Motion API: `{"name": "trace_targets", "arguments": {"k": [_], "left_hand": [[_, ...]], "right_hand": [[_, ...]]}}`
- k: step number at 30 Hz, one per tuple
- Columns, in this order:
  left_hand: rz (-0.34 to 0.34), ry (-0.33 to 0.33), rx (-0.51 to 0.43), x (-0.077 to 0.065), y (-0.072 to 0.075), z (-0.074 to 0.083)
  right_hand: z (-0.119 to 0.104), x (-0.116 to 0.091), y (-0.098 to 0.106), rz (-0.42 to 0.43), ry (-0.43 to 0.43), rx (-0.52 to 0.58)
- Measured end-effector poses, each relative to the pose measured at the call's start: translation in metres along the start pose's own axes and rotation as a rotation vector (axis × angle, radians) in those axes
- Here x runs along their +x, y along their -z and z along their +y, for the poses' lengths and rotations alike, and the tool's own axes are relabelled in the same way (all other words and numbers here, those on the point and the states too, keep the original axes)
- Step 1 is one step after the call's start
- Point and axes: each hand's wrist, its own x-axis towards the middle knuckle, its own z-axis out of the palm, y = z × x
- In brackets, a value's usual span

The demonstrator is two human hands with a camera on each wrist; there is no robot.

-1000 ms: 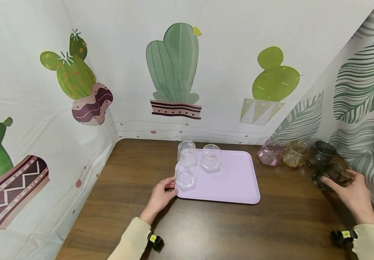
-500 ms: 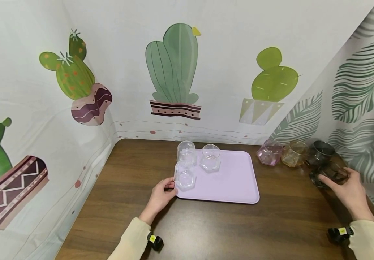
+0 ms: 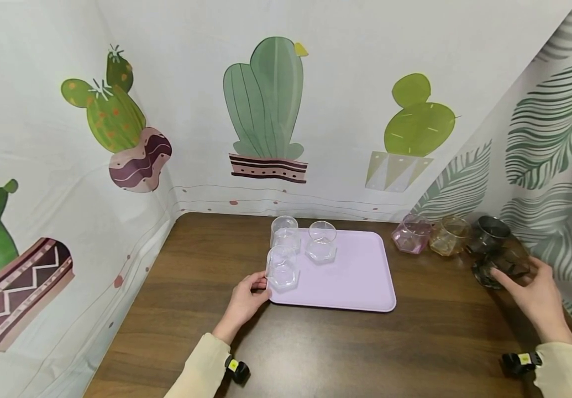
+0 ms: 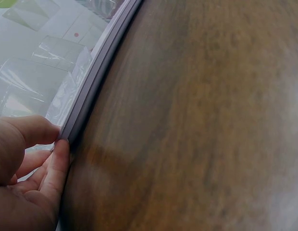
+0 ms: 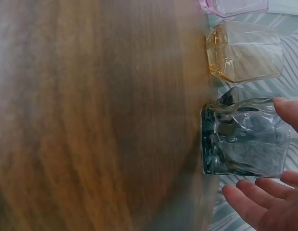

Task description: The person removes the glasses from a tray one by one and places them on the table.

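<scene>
My left hand (image 3: 249,301) pinches the rim of the lilac tray (image 3: 350,276) at its near left corner. In the left wrist view the thumb and a finger meet at the tray edge (image 4: 86,91). Three clear glasses with hexagonal bases stand on the tray's left half; the front clear glass (image 3: 283,271) is right beside this hand. My right hand (image 3: 539,293) is around a dark grey glass (image 5: 250,139) at the table's right side, thumb by the rim and fingers along the opposite side. The glass is upright, its base at the tabletop.
Along the back right stand a pink glass (image 3: 412,235), an amber glass (image 3: 449,237) and another dark grey glass (image 3: 488,235), close behind the held one. A patterned cloth (image 3: 340,110) hangs behind the brown wooden table (image 3: 335,354).
My right hand and the dark grey glass have shifted slightly left. The left hand, tray and clear glasses stay in place.
</scene>
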Motion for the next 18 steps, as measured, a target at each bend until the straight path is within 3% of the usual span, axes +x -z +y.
{"name": "trace_targets", "arguments": {"k": [18], "left_hand": [[-0.007,-0.004,-0.014,0.000,0.000,-0.001]], "right_hand": [[-0.029,-0.029,0.006,0.163,0.042,-0.066]]}}
